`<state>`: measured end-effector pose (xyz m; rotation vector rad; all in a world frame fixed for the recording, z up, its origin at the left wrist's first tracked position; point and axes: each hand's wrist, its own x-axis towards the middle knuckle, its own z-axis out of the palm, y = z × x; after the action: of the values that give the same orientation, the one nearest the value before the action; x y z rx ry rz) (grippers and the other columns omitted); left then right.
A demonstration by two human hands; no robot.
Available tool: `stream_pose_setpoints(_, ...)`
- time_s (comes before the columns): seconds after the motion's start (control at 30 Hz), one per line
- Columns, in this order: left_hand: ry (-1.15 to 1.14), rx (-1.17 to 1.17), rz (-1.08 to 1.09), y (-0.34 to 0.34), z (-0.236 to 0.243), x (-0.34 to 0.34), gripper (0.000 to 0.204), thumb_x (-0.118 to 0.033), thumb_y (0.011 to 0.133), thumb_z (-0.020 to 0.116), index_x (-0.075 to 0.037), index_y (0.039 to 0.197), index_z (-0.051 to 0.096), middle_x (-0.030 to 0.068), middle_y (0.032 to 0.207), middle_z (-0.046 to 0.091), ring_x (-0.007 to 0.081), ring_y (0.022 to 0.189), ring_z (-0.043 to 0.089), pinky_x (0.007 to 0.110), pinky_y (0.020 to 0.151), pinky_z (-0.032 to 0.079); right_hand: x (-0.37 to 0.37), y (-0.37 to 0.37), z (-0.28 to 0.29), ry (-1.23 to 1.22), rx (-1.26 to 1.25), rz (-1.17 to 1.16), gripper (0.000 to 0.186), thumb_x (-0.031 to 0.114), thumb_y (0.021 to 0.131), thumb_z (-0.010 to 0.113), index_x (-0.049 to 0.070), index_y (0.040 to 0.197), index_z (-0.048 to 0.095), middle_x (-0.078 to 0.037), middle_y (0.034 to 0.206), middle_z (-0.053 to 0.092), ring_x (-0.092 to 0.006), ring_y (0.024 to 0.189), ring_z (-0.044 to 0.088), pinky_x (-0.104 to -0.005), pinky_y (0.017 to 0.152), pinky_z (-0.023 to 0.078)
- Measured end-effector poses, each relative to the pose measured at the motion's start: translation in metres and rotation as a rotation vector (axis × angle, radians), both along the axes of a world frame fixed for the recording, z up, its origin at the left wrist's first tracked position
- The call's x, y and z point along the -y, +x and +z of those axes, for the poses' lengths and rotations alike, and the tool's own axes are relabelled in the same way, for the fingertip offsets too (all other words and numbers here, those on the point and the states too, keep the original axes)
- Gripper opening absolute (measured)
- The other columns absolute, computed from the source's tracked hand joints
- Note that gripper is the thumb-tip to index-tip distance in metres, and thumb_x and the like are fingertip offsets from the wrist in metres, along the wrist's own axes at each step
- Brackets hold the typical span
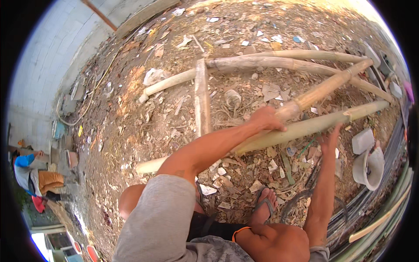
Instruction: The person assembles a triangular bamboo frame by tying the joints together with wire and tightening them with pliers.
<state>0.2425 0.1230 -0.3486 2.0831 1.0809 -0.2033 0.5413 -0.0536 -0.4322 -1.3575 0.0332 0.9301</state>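
My left hand (265, 118) is closed on the near end of a slanting bamboo pole (325, 92), right above a thicker, greener bamboo pole (312, 125) lying nearest me. Its thumb points down over the greener pole. My right hand (329, 139) is at the near side of that greener pole, fingers stretched and apart, the tips at or close to its surface. The slanting pole runs to the far right, across two long bamboo poles, one in front (266, 63) and one behind (305, 53). At the left, a flat wooden piece (202, 98) extends from the front pole toward me.
Litter and dry leaves cover the dirt. A whitish tub (369, 168) and a pale block (363, 141) sit at right, beside a bundle of dark rods (371, 198) and more bamboo (384, 218). At far left, a person (37, 174) is near a block wall (48, 74).
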Motion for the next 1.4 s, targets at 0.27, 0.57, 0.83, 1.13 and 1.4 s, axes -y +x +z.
stream_pose_setpoints(0.27,-0.020,-0.066,0.113,-0.189,0.026,0.005,0.093,-0.065,0.066,0.091,0.005,0.124,0.071,0.0242,0.112,0.077,0.0342,0.101,0.075,0.043,0.092,0.058,-0.034,-0.186,0.005,-0.228,0.349,0.206,0.102,0.061,0.106,0.055,-0.016,0.160,0.015,-0.035,0.158,0.043,-0.0391,0.148,0.045,-0.0420,0.124,0.033)
stream_pose_setpoints(0.57,-0.175,0.028,0.246,-0.406,-0.007,0.063,0.090,-0.057,0.064,0.098,0.006,0.122,0.070,0.0209,0.102,0.078,0.0289,0.092,0.076,0.043,0.084,0.059,0.031,-0.332,-0.015,-0.318,0.446,0.764,0.111,0.076,0.101,0.043,-0.016,0.161,0.020,-0.041,0.151,0.049,-0.0485,0.138,0.056,-0.0499,0.118,0.044)
stream_pose_setpoints(0.83,0.084,-0.080,0.281,-0.480,-0.070,0.092,0.089,-0.049,0.057,0.104,0.009,0.113,0.066,0.0276,0.097,0.077,0.0448,0.093,0.075,0.051,0.086,0.059,0.086,-0.260,0.051,-0.305,0.683,1.347,0.089,0.072,0.101,0.052,0.003,0.157,0.049,-0.030,0.131,0.070,-0.0451,0.122,0.068,-0.0490,0.110,0.051)
stream_pose_setpoints(1.13,0.073,0.066,0.216,-0.477,-0.075,0.097,0.125,-0.047,0.053,0.105,0.006,0.151,0.047,0.0311,0.137,0.061,0.0450,0.129,0.061,0.051,0.109,0.050,0.202,-0.081,0.162,-0.464,0.618,0.676,0.068,0.053,0.109,0.053,0.001,0.154,0.054,-0.016,0.119,0.073,-0.0205,0.097,0.070,-0.0366,0.086,0.058)
stream_pose_setpoints(1.4,0.210,-0.194,0.074,-0.451,-0.010,0.023,0.105,-0.044,0.080,0.089,0.007,0.158,0.041,0.0300,0.151,0.051,0.0450,0.140,0.050,0.050,0.118,0.042,0.286,0.121,0.187,-0.564,0.875,-0.006,0.050,0.036,0.107,0.062,-0.001,0.141,0.065,-0.010,0.096,0.072,-0.0135,0.079,0.066,-0.0329,0.072,0.054)
